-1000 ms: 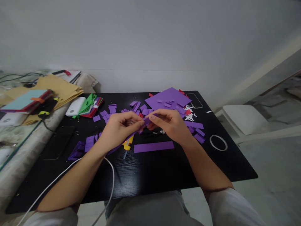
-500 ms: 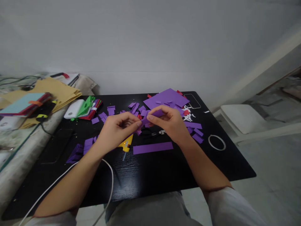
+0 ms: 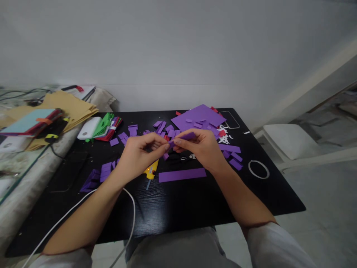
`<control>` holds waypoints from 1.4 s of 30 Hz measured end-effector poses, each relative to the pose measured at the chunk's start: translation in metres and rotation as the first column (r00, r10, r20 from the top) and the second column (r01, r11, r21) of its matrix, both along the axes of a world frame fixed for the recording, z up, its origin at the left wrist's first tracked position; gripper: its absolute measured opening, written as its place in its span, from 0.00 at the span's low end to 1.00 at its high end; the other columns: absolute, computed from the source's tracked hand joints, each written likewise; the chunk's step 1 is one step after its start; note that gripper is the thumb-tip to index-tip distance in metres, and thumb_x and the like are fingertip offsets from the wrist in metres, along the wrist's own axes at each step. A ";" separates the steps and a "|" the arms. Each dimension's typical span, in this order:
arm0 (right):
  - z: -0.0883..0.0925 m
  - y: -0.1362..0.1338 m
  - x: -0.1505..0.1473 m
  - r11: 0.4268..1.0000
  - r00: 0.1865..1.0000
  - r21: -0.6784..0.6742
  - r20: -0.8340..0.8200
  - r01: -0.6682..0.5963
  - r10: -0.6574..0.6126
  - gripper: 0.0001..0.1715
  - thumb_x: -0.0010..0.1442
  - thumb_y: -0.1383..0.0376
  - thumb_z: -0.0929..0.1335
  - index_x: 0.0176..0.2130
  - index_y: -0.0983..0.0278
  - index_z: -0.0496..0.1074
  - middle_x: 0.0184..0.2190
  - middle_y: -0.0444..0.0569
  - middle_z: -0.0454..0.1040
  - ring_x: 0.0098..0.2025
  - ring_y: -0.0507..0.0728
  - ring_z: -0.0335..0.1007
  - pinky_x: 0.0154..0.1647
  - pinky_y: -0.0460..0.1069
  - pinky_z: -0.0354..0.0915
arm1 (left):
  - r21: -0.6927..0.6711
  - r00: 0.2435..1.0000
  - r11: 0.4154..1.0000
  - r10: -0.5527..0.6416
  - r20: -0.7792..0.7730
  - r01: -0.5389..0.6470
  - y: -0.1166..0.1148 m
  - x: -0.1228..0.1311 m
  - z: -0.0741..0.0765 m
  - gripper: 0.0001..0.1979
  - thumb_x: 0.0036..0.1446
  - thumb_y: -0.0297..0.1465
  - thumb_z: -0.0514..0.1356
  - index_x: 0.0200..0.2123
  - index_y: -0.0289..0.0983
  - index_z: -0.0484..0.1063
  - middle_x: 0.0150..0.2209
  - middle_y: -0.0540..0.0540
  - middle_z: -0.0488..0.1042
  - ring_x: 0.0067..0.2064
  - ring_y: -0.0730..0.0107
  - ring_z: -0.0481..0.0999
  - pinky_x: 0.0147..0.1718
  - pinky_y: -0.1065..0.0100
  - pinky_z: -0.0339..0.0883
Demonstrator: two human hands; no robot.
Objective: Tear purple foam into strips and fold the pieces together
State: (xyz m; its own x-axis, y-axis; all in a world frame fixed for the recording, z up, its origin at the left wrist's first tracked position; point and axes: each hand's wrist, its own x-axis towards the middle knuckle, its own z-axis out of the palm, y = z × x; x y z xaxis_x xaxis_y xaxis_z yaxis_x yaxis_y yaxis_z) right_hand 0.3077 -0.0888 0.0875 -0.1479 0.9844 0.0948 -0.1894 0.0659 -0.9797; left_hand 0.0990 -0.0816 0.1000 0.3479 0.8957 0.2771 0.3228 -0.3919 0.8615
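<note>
my left hand (image 3: 145, 150) and right hand (image 3: 203, 147) jointly pinch a purple strip (image 3: 188, 136); yellow glue gun (image 3: 151, 171) lies toward the near edge of the table (image 3: 192, 204).

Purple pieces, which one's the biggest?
The broad, flat sheet near the table's far edge, with small purple pieces lying on it. It's much wider than the long strip beside the glue gun or the piece in your right hand.

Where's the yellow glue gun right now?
In the head view, the yellow glue gun lies on the black table, left of centre, partly hidden by the left hand and just left of the long flat purple strip.
</note>
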 end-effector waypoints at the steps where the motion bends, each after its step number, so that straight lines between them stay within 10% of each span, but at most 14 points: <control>1: 0.000 0.000 0.000 1.000 1.000 0.006 0.006 0.001 -0.001 0.18 0.49 0.55 0.83 0.35 0.63 0.83 0.30 0.46 0.84 0.32 0.55 0.84 0.40 0.53 0.84 | 0.006 1.000 1.000 -0.002 -0.006 0.002 0.000 0.000 0.000 0.07 0.61 0.35 0.68 0.34 0.38 0.81 0.29 0.48 0.83 0.28 0.71 0.81 0.30 0.72 0.74; 42: 0.002 -0.009 -0.008 0.987 0.990 0.086 0.024 0.139 -0.141 0.29 0.51 0.55 0.83 0.46 0.60 0.72 0.35 0.47 0.86 0.31 0.53 0.80 0.30 0.47 0.72 | 0.001 0.998 1.000 -0.009 0.054 0.008 -0.001 0.003 -0.006 0.05 0.63 0.33 0.66 0.37 0.37 0.79 0.29 0.50 0.82 0.30 0.73 0.80 0.32 0.73 0.73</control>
